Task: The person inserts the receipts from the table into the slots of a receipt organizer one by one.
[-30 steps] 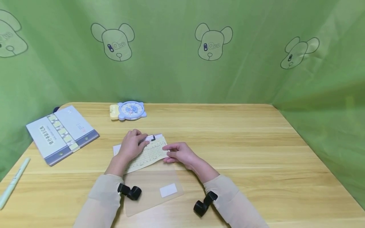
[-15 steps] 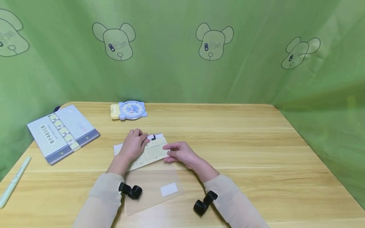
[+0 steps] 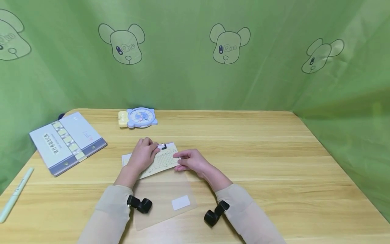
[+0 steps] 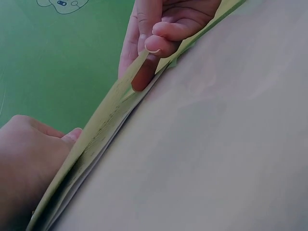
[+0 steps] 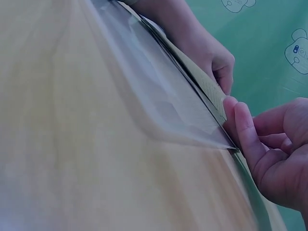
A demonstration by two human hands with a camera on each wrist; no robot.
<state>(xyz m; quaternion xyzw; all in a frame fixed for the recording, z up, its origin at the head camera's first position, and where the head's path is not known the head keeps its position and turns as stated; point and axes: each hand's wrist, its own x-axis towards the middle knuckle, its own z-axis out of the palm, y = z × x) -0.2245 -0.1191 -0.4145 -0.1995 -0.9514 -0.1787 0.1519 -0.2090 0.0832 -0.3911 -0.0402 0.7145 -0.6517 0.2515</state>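
Observation:
A pale yellow printed sheet (image 3: 164, 160) with a grid lies slanted in front of me, over a white sheet (image 3: 126, 159). At its top edge sits a small black and silver binder clip (image 3: 162, 146). My left hand (image 3: 141, 156) pinches at the clip's left end with thumb and forefinger. My right hand (image 3: 193, 162) holds the printed sheet's right edge between thumb and fingers. In the left wrist view the yellow sheet bows away from the pages behind it. A clear plastic sheet (image 3: 158, 206) with a white label (image 3: 180, 202) lies on the near side.
A grey-blue notebook (image 3: 73, 128) lies at the back left of the wooden table (image 3: 274, 162), with a pale green pen (image 3: 16, 195) nearer the left edge. A blue toy clock (image 3: 141, 117) with a yellow end stands by the back edge. A green curtain (image 3: 182, 78) hangs behind.
The printed sheet's near edge has shifted slightly away from me, lying straighter. My right hand has moved a little up and left with it. The left hand stays by the clip.

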